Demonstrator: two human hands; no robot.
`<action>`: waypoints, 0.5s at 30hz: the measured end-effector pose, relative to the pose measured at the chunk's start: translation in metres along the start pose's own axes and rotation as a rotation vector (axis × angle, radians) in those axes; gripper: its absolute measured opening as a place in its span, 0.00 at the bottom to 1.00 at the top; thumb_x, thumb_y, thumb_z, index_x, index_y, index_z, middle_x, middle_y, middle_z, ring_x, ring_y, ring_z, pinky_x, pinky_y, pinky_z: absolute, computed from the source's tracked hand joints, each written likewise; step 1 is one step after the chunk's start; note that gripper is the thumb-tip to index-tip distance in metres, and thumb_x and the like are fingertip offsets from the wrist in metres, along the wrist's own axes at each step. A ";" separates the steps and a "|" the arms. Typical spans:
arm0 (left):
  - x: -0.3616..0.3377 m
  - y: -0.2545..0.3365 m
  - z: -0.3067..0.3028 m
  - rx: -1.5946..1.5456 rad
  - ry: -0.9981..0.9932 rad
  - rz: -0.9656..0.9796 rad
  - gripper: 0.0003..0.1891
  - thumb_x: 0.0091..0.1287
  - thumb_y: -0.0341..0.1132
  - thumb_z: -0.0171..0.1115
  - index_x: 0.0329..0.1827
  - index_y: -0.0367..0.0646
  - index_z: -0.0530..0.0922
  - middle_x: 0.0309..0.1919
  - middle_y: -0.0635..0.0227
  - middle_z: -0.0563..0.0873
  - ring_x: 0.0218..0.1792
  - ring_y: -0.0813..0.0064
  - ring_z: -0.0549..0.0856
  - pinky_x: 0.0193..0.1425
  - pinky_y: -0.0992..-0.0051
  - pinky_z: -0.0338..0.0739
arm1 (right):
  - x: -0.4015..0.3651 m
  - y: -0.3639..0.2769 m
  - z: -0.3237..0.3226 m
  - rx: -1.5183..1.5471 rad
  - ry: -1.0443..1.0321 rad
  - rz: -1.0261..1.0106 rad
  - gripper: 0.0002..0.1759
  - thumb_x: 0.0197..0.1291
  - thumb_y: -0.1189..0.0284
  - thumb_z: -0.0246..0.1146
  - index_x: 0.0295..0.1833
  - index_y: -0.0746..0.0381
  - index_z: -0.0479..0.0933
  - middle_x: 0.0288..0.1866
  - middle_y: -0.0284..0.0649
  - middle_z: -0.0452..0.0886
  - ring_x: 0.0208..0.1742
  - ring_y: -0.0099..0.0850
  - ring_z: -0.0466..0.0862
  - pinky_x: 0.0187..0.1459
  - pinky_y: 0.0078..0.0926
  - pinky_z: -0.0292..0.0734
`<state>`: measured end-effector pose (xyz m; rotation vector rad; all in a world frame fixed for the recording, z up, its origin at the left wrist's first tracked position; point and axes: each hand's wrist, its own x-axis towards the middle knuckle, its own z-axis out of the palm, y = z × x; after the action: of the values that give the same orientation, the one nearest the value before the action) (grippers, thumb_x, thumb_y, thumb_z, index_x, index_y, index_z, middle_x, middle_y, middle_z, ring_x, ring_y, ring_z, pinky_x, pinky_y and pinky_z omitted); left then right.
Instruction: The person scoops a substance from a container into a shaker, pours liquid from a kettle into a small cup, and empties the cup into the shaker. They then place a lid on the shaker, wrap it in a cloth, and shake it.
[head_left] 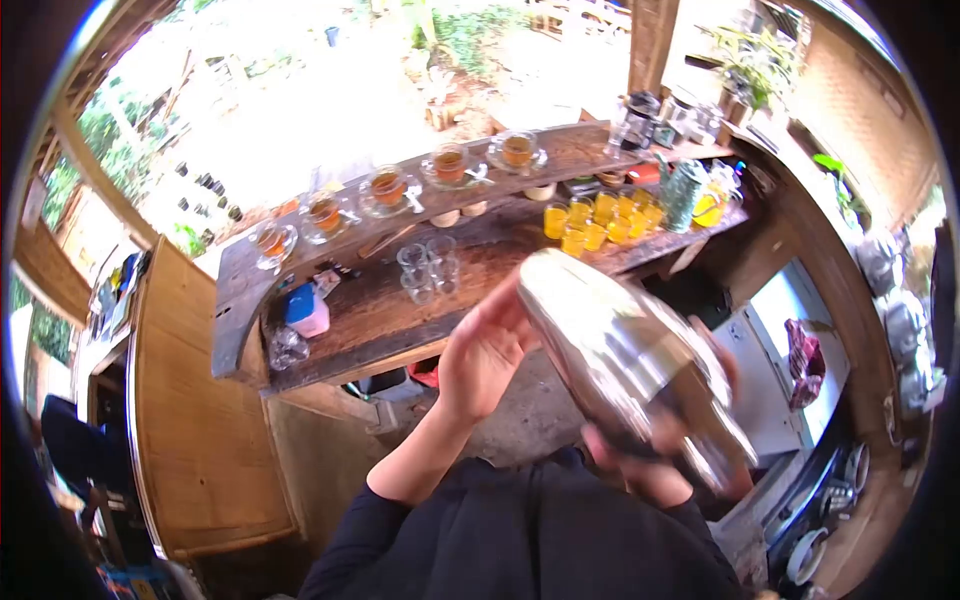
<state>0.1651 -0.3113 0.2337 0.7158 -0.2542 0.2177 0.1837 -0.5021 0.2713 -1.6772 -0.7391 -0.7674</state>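
A shiny metal tray (pixel 610 330), tilted and smeared by motion, is in front of my body between both hands. My left hand (pixel 487 355) grips its left edge, the fingers passing behind the rim. At the tray's lower right, my right hand (pixel 640 465) is closed on it, blurred and partly covered by the metal. Beyond the tray, several glasses of orange drink (pixel 605 215) stand grouped on the wooden counter (pixel 380 335). Several upturned-looking clear glasses (pixel 428 270) are nearer the middle.
Several glass cups of tea (pixel 388 186) on saucers with spoons line the raised shelf (pixel 330 215). A green pitcher (pixel 683 195) is at the right end. A blue and pink box (pixel 306 310) lies at left. A wooden panel (pixel 205 400) borders my left; a white cabinet (pixel 770 370) my right.
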 end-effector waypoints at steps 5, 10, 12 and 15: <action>0.026 -0.039 0.022 -0.124 -0.317 -0.102 0.42 0.67 0.55 0.56 0.77 0.34 0.58 0.75 0.57 0.65 0.76 0.62 0.64 0.77 0.61 0.54 | 0.007 0.016 -0.081 0.137 0.074 0.167 0.49 0.49 0.46 0.71 0.72 0.59 0.61 0.69 0.47 0.68 0.64 0.40 0.74 0.66 0.40 0.69; 0.077 -0.118 0.065 -0.124 -0.015 -0.203 0.44 0.66 0.56 0.57 0.77 0.33 0.57 0.75 0.57 0.65 0.74 0.65 0.66 0.78 0.62 0.53 | 0.039 0.020 -0.114 -0.057 0.104 0.612 0.63 0.26 0.55 0.86 0.70 0.64 0.63 0.67 0.41 0.71 0.67 0.33 0.73 0.68 0.34 0.68; 0.094 -0.136 0.078 -0.159 -0.088 -0.194 0.43 0.67 0.56 0.56 0.77 0.34 0.57 0.75 0.59 0.66 0.74 0.66 0.67 0.78 0.64 0.53 | 0.026 0.040 -0.151 0.070 0.232 0.541 0.64 0.25 0.51 0.86 0.70 0.64 0.62 0.63 0.41 0.75 0.60 0.35 0.79 0.66 0.33 0.71; 0.099 -0.163 0.116 -0.214 -0.558 -0.307 0.39 0.70 0.53 0.54 0.77 0.37 0.60 0.73 0.63 0.70 0.71 0.70 0.70 0.75 0.67 0.57 | 0.015 0.094 -0.203 0.029 0.226 0.195 0.56 0.40 0.47 0.76 0.72 0.63 0.61 0.62 0.48 0.76 0.59 0.40 0.80 0.66 0.38 0.72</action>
<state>0.2869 -0.4977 0.2477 0.5809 -0.6818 -0.3059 0.2434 -0.7180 0.2693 -1.5778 -0.4206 -0.7874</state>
